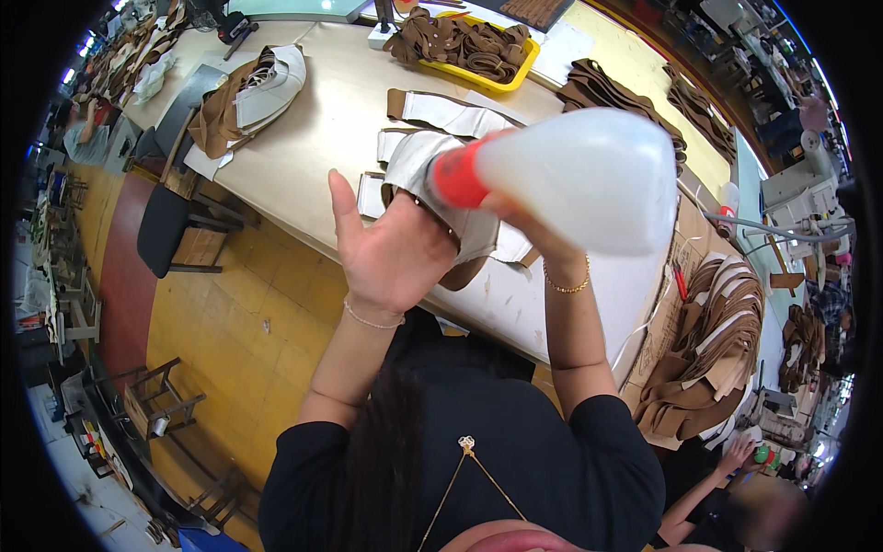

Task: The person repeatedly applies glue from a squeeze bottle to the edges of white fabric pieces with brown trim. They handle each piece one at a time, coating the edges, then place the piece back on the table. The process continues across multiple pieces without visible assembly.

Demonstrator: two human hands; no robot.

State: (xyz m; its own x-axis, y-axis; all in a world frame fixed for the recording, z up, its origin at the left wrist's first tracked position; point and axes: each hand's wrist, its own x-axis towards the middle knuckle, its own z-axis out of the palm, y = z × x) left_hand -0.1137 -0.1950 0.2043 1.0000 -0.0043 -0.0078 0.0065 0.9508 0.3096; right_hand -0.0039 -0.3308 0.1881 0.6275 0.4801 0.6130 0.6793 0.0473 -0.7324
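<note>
My right hand [529,221] is closed around a translucent white plastic bottle [589,175] with a red neck. The bottle lies tilted on its side, its red end toward the left and against or just above a curved strip [418,164], white on its face with a brown edge. Under that strip reaches my left hand [397,248], palm up, with the thumb stretched well away. Its other fingers are hidden beneath the strip, which arches over them. Behind it, several flat white and brown strips [451,110] lie side by side on the table [322,138].
A yellow tray [526,69] holds brown pieces at the back. Brown and white strips [262,92] lie bundled at the left, and a large stack [708,340] stands at the right. A black chair [166,230] is by the left edge. Another person's hand [736,454] shows at lower right.
</note>
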